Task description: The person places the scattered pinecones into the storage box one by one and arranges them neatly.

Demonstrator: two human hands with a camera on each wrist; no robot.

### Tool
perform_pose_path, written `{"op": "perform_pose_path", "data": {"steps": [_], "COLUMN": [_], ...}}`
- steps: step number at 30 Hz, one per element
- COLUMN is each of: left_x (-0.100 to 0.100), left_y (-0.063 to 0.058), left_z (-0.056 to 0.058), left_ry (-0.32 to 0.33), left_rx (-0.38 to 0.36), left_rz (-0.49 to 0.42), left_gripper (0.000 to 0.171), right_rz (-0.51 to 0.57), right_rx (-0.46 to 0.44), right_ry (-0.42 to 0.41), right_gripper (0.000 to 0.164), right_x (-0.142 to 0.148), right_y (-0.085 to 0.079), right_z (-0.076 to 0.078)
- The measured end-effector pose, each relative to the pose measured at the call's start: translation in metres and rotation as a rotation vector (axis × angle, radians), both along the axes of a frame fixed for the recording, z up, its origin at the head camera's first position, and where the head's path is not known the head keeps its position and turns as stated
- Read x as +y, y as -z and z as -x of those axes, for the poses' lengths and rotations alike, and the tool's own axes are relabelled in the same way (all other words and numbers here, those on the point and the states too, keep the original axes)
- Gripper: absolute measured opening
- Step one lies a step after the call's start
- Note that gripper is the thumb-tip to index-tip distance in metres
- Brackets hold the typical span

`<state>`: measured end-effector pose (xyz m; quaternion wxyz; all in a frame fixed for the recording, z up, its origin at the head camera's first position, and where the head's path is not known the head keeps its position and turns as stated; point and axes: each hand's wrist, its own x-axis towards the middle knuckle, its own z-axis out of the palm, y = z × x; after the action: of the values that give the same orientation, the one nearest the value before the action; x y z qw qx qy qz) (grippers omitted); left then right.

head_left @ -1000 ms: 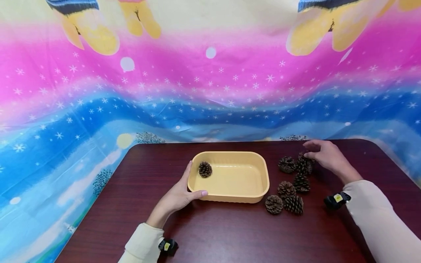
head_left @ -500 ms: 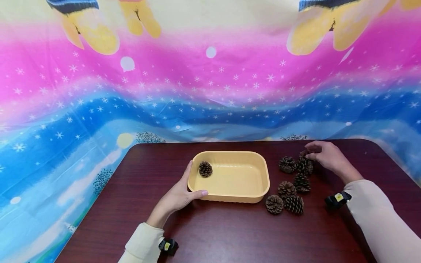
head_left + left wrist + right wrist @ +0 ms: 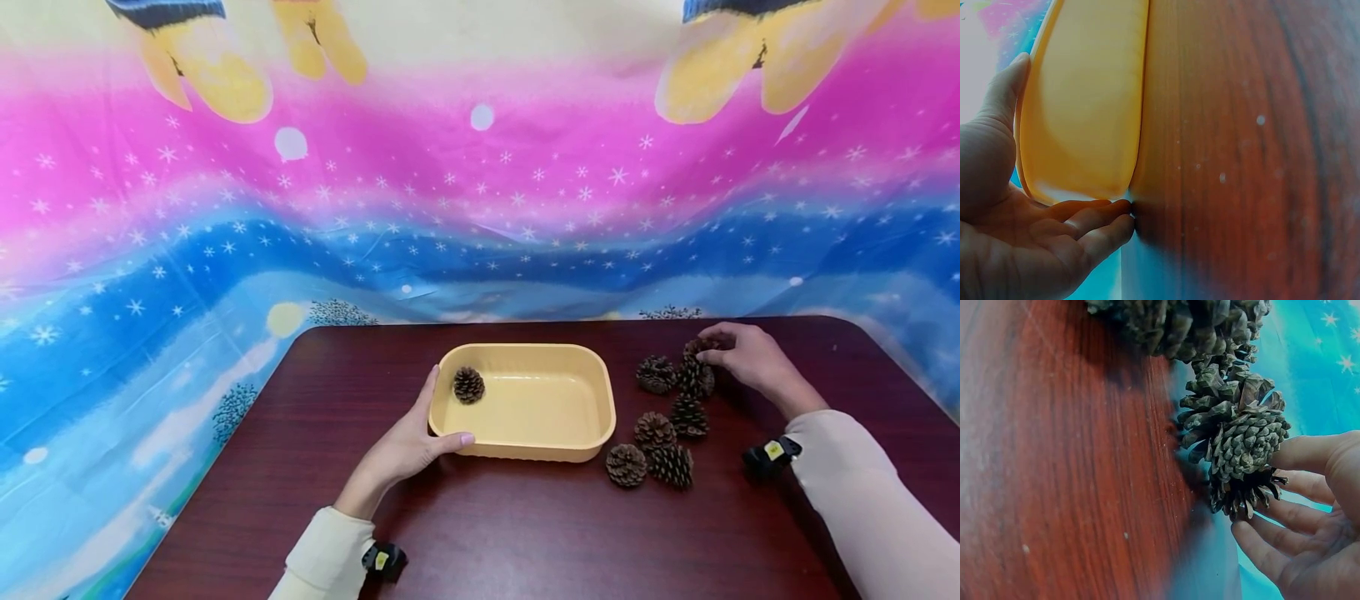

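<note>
A pale yellow plastic tub [image 3: 532,452] stands on the table, with one pine cone [image 3: 468,385] lying in its left end. My left hand [image 3: 405,442] holds the tub's left end, thumb over the near rim and fingers along the end wall, as the left wrist view [image 3: 1041,244] also shows. At the far right, my right hand [image 3: 753,362] pinches a brown pine cone [image 3: 1250,447] between thumb and fingers. That cone sits against another pine cone [image 3: 696,381] of the pile. In the right wrist view the thumb meets the cone's upper side and the fingertips are below it.
Several more pine cones [image 3: 655,431] lie in a loose group between the tub and my right forearm. The dark red wooden table [image 3: 510,533] ends at a back edge, where a printed snowflake cloth [image 3: 480,192] hangs close behind.
My right thumb and fingers have drawn together slightly around the far pine cone. The left hand and the tub stay in place.
</note>
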<state>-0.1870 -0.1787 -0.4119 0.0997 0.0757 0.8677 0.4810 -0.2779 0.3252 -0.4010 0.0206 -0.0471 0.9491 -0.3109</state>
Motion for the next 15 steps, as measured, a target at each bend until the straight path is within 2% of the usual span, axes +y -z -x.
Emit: {"op": "perform_pose_path", "data": {"steps": [15], "left_x": [-0.0007], "left_y": [0.001], "left_z": [0.0002], "left_ry": [-0.001], "left_rx": [-0.003], "left_rz": [0.014], "left_gripper": [0.123], "right_rz": [-0.007], "right_rx": [-0.003], "right_ry": [-0.003], "right_gripper": [0.049], "right_x": [0.0018], "right_y": [0.0013], "right_z": [-0.0002]}}
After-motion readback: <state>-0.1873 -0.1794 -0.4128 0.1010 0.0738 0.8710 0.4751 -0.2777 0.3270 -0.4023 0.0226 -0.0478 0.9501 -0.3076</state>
